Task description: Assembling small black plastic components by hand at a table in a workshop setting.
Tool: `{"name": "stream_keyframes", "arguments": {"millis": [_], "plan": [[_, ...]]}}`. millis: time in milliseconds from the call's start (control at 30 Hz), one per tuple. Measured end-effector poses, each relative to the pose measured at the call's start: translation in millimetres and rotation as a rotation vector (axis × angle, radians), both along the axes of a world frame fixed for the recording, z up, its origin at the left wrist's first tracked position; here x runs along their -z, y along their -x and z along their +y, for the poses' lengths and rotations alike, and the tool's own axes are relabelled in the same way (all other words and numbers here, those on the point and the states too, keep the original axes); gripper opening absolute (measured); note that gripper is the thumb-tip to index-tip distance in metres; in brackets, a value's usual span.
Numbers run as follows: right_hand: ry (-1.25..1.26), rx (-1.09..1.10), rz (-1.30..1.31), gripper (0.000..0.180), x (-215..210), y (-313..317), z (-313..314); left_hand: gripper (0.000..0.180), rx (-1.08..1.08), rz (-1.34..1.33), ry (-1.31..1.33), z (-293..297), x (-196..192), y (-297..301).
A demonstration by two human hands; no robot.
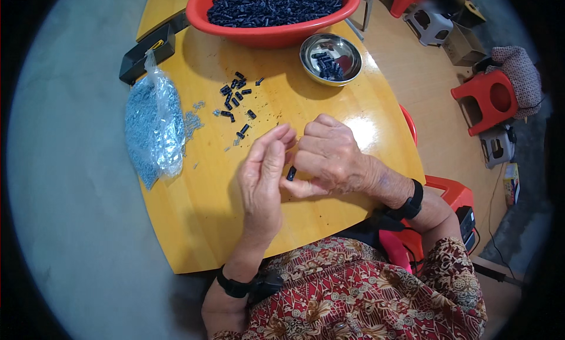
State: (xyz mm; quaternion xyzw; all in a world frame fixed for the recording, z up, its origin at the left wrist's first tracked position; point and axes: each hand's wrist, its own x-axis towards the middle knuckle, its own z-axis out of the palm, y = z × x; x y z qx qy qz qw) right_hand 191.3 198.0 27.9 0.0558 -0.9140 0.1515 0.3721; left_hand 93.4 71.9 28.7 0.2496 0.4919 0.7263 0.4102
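Observation:
A small black plastic part [291,173] sits in the gap between my two hands, pinched between the thumb and curled fingers of my right hand [334,156]. Close beside it, my left hand [263,172] has its fingers bent and pressed together with the thumb. What the left fingertips hold, if anything, is hidden. Just beyond the hands a scatter of similar black parts [235,101] lies on the yellow table [200,222]. Tiny clear pieces [192,123] are strewn to their left, beside a plastic bag [154,125] full of small bluish pieces.
At the far edge a large red basin [273,38] holds a heap of black parts. A shiny metal bowl [331,58] with several black parts stands at the right. Far left is a dark tray [147,52]. Red stools [485,101] and grey stools [428,23] stand on the floor at right.

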Motion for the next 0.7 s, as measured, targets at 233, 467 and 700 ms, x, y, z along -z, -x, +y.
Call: {"name": "stream_keyframes", "arguments": {"millis": [233, 467, 700], "plan": [[-0.089, 0.081, -0.058, 0.030, -2.7, -3.1, 9.5, 0.028, -0.007, -0.006, 0.078, -11.8, -3.5, 2.7], [-0.062, 0.163, 0.007, 0.031, 6.0, -2.4, 8.2, 0.034, 0.003, -0.017, 0.113, -8.0, -11.9, 6.7], [-0.080, 0.167, -0.007, 0.029, 4.3, -4.2, 9.4, 0.036, 0.122, -0.040, 0.159, -6.6, -11.6, 13.7]]}}
